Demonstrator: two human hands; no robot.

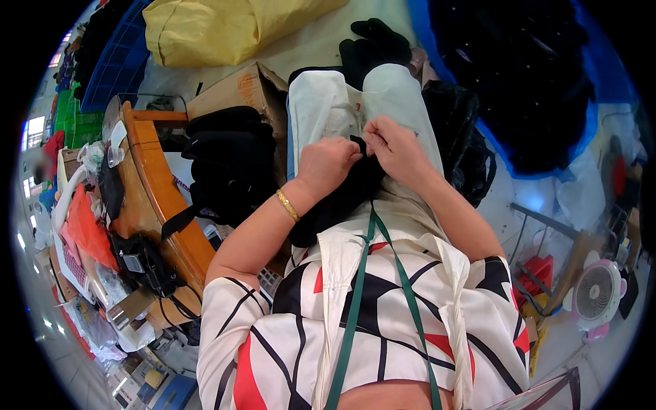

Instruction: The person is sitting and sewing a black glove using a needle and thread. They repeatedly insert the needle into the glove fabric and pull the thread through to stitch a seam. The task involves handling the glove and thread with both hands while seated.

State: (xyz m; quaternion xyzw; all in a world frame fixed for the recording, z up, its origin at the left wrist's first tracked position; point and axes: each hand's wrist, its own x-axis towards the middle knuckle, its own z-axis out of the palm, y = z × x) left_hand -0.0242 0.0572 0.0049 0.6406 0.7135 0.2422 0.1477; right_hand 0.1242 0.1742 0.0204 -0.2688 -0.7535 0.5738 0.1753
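On my lap, over pale trousers (318,102), lies a black fabric piece (365,174). My left hand (326,166), with a gold bracelet at the wrist, is closed on its upper edge. Close beside it, my right hand (398,149) pinches the same edge between thumb and fingers. The fingertips nearly meet, and whatever small detail sits between them is hidden. More black cloth hangs toward my left thigh. A stack of black padded fabric items (229,160) rests at my left, and several similar black items (372,51) lie beyond my knees.
At left stand a wooden table (147,178) and a cardboard box (229,92). A yellow sack (225,34) lies ahead. To the right are a black plastic bag (454,130), a large blue-edged bag of dark items (519,75) and a white fan (596,294).
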